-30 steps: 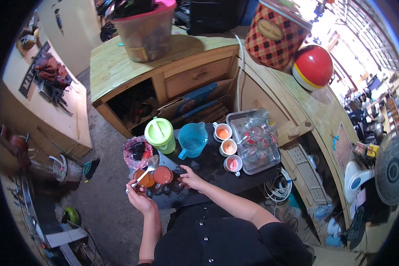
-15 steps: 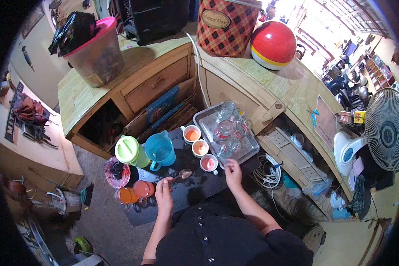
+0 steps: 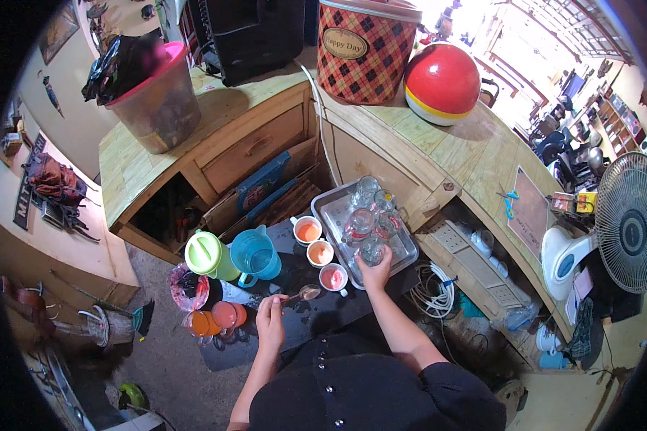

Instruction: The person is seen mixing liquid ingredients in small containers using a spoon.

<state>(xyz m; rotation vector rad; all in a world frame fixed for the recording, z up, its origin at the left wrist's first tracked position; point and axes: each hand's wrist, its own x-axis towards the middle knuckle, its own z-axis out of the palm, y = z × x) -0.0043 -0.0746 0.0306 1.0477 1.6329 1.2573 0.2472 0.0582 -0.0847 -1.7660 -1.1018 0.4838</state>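
My left hand (image 3: pixel 269 325) is closed on the handle of a metal spoon (image 3: pixel 309 292), its bowl over the dark table near the cups. My right hand (image 3: pixel 375 273) has its fingers round a clear glass mug (image 3: pixel 371 248) at the near end of a metal tray (image 3: pixel 404 263); several other glass mugs (image 3: pixel 359 223) stand farther back in it. Left of the tray, three white cups hold orange-pink contents: a far cup (image 3: pixel 308 230), a middle cup (image 3: pixel 320 253) and a near cup (image 3: pixel 333 278). Left of my left hand are an orange-filled glass mug (image 3: pixel 203 323) and a reddish one (image 3: pixel 227 314).
A blue pitcher (image 3: pixel 254 256) and a lidded green pitcher (image 3: pixel 210 253) stand at the low table's (image 3: pixel 302 323) far left, beside a plastic bag (image 3: pixel 187 287). A wooden counter (image 3: pixel 424 151) wraps round behind. Coiled white cable (image 3: pixel 436 289) lies right of the tray.
My right hand has moved from the tray's near edge onto the nearest glass mug and closed round it. My left hand keeps the spoon, shifted slightly right and nearer.
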